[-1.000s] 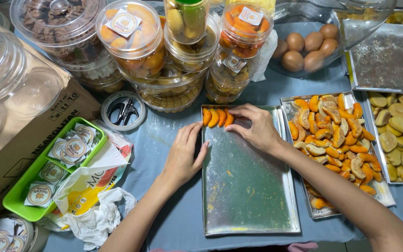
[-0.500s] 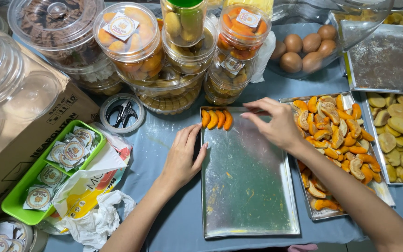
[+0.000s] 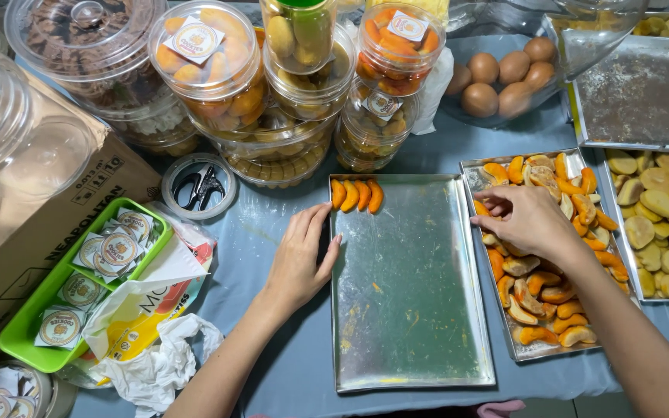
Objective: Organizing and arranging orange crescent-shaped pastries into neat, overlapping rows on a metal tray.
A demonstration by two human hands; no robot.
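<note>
Along the far edge of the blue tablecloth (image 3: pixel 288 371) stand stacked clear plastic tubs of cookies (image 3: pixel 218 70), beside a clear bag of brown eggs (image 3: pixel 505 73). A cardboard box (image 3: pixel 32 224) sits at the left, with a green tray of round labels (image 3: pixel 17 333) and a crumpled white bag (image 3: pixel 156 364) near it. A small lid holding scissors (image 3: pixel 199 186) lies just beside the tubs.

left hand (image 3: pixel 297 259): bare, no ring or glove, lower centre of frame | right hand (image 3: pixel 526 220): bare, no ring, right of frame | forearms: bare, no sleeves or watch visible
</note>
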